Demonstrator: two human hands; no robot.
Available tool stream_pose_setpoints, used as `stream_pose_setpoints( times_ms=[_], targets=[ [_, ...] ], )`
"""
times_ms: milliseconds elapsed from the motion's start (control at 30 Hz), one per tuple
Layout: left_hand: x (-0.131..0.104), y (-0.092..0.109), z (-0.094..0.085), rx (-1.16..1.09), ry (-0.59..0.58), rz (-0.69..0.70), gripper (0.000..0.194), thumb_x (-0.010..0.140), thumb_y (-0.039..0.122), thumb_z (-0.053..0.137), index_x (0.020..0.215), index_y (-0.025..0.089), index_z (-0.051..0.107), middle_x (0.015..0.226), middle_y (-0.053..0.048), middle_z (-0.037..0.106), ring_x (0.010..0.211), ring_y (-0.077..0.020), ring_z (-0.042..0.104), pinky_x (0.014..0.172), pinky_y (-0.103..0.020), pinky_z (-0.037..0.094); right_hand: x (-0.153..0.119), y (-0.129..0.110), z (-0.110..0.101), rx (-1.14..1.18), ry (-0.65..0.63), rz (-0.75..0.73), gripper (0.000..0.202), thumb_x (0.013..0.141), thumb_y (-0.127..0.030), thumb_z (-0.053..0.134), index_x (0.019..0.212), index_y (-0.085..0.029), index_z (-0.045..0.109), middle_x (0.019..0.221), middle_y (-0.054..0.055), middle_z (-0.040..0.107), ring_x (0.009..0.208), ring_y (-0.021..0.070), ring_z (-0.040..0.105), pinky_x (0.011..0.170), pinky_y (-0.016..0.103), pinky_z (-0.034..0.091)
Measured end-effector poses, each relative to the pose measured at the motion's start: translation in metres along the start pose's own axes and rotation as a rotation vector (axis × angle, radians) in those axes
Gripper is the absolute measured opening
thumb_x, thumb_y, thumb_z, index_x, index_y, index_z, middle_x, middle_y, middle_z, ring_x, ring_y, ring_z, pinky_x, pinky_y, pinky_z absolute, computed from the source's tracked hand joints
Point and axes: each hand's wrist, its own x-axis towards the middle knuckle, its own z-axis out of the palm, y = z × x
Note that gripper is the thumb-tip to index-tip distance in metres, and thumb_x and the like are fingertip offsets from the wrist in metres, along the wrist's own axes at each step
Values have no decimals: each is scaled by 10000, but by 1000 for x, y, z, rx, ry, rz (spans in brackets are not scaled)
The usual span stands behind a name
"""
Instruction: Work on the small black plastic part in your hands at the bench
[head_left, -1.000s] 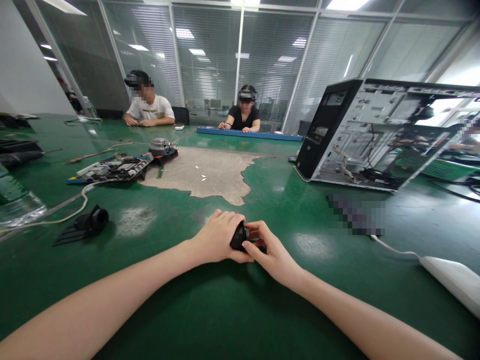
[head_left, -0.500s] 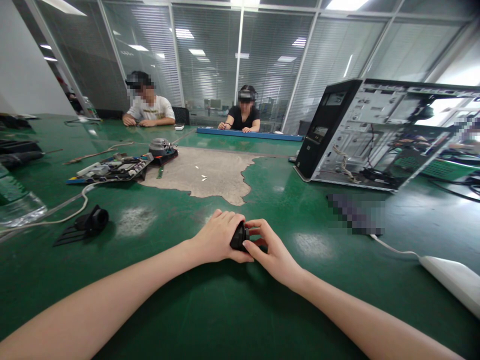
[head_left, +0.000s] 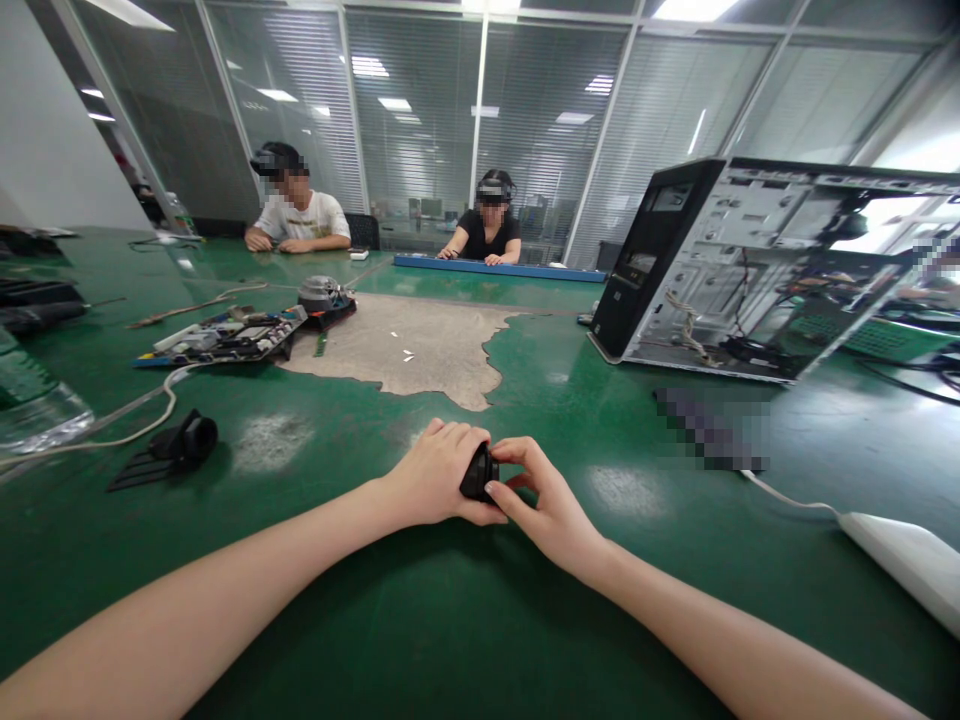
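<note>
A small black object (head_left: 478, 474), whose exact kind I cannot make out, is held between my two hands above the green table (head_left: 315, 620). My left hand (head_left: 439, 474) wraps round it from the left, with the fingers over its top and the thumb below. On the other side my right hand (head_left: 541, 500) pinches its right end with thumb and forefinger. A black part with a round ring and flat slats (head_left: 180, 445) lies on the table to the left.
An open computer case (head_left: 705, 270) stands at the right, near a white power strip (head_left: 907, 565). A circuit board (head_left: 229, 335) and a metal-topped fan part (head_left: 324, 298) lie left of centre. A bottle (head_left: 37, 400) is at the left edge. Two people sit across the table.
The fingers of my right hand have shifted slightly on the black object's right end. Across the table, the hand of the person in black has moved a little.
</note>
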Motion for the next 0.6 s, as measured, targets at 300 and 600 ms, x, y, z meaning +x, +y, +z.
stream_pose_setpoints(
  times_ms=[300, 600],
  targets=[
    [-1, 1, -1, 11, -6, -4, 630, 572, 619, 594, 972, 152, 459, 895, -65, 568, 810, -238, 522, 733, -355, 324, 0, -1, 0, 87, -68, 89, 226, 783, -176, 523, 991, -220, 447, 950, 35, 508, 887, 162, 541, 688, 295, 501],
    [0, 1, -2, -9, -6, -3, 636, 573, 624, 596, 979, 155, 456, 938, -72, 573, 833, -242, 524, 740, -354, 319, 0, -1, -1, 11, -23, 34, 225, 783, -170, 522, 995, -219, 465, 996, 51, 487, 952, 183, 507, 727, 315, 485]
  ],
)
